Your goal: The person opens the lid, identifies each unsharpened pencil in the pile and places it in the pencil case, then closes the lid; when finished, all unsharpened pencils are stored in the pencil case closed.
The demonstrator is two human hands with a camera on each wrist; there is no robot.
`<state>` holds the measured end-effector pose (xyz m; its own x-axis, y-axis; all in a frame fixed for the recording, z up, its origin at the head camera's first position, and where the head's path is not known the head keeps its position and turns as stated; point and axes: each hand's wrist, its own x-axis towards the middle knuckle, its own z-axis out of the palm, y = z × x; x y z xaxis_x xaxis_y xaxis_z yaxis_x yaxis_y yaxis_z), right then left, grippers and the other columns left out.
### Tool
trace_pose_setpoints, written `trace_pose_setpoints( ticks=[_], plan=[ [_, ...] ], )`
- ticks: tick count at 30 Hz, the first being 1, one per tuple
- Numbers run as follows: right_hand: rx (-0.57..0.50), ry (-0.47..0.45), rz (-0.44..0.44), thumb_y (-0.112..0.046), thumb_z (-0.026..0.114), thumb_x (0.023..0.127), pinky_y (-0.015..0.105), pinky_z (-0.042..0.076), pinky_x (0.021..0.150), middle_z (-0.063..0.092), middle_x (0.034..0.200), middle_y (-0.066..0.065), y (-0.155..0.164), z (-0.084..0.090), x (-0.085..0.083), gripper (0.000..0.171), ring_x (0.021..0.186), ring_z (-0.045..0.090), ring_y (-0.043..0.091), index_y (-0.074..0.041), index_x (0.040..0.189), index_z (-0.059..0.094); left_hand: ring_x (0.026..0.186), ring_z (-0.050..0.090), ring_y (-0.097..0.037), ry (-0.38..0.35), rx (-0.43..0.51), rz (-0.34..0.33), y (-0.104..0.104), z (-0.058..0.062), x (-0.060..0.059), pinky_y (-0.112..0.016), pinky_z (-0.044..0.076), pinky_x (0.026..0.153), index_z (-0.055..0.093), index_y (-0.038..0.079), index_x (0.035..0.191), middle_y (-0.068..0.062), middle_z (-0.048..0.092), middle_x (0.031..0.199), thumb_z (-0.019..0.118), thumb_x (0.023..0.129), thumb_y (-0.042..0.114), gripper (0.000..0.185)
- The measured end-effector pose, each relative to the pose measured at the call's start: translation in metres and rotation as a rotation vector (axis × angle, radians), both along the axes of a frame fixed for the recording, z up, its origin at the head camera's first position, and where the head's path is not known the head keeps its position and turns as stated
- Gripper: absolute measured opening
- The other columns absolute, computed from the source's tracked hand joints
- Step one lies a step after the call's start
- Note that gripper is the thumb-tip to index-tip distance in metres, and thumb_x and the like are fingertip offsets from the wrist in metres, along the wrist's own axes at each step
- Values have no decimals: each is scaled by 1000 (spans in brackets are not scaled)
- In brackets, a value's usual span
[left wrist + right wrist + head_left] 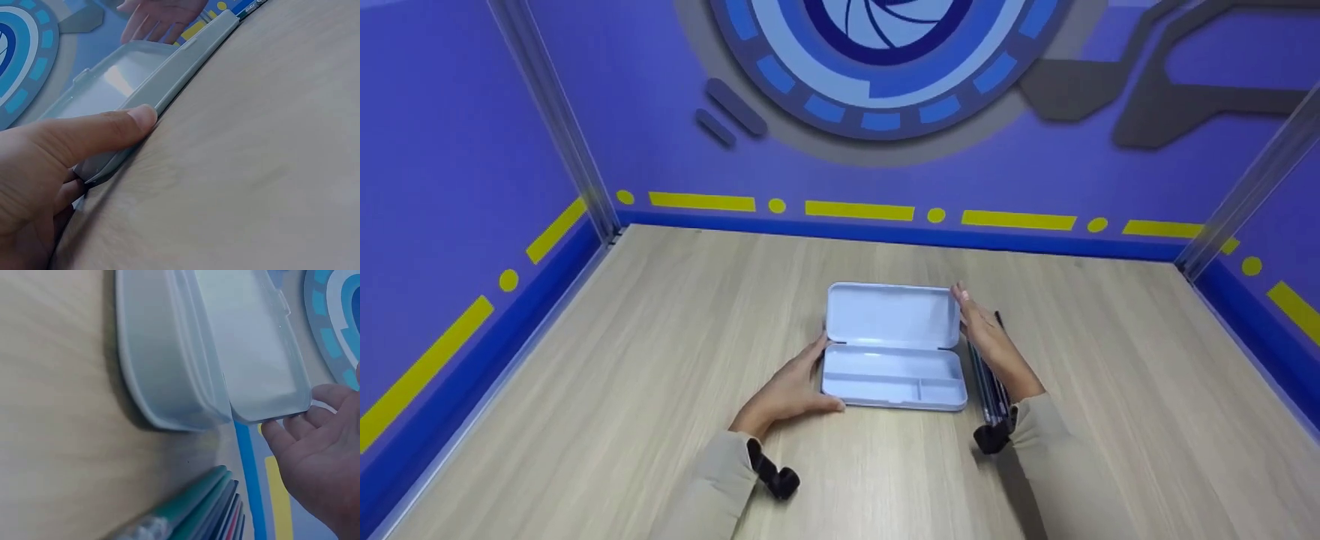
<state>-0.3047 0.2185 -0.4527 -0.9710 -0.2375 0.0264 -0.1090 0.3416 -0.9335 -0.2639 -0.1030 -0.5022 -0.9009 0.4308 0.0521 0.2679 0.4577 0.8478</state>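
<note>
Wooden tabletop (660, 420): bracing pencil case (892, 379) base with left hand (787, 390), thumb curled along edge; steadying raised lid (892, 315) with right hand (986, 337), fingers straight, gripping nothing; leaving pens (990, 390) lying beneath right hand.

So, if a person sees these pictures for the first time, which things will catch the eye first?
First, the pale blue pencil case, lying open in the middle of the wooden table with its lid raised. Both hands are on it: the left hand grips the tray's left end, and the right hand touches the lid's right edge with straight fingers. A bundle of pens lies on the table just right of the case.
</note>
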Motion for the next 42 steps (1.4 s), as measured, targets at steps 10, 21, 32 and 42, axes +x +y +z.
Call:
trace_pose_setpoints(
  ticks=[10, 21, 32, 42],
  plan=[
    [237, -143, -95, -65, 12, 96, 51, 1, 122, 3, 161, 17, -2, -5, -16, 83, 149, -2, 34, -7, 154, 8, 147, 16, -32, 43, -6, -8, 1, -3, -1, -46, 17, 121, 16, 3, 153, -18, 17, 159, 87, 67, 32, 115],
    [285, -239, -101, -69, 15, 94, 52, 2, 121, 3, 162, 16, 1, -5, -18, 86, 149, -2, 35, -8, 155, 7, 146, 20, -32, 28, -42, 9, 0, 0, 2, -48, 20, 120, 20, 7, 154, -16, 23, 158, 87, 66, 34, 114],
    [300, -107, -20, -53, 31, 101, 54, 11, 120, 12, 160, 19, 13, 11, -5, 74, 148, 8, 38, -5, 154, 13, 146, 21, -32, 40, -64, 10, 2, 1, -2, -46, 21, 120, 24, 8, 153, -18, 23, 158, 87, 67, 35, 110],
    [423, 64, 3, -41, 46, 100, 57, 33, 110, 35, 149, 28, 32, 22, 17, 66, 136, 37, 45, 1, 149, 30, 146, 21, -34, 24, -76, 30, 2, 1, 1, -47, 20, 120, 24, 9, 153, -17, 24, 158, 87, 67, 35, 109]
  ],
)
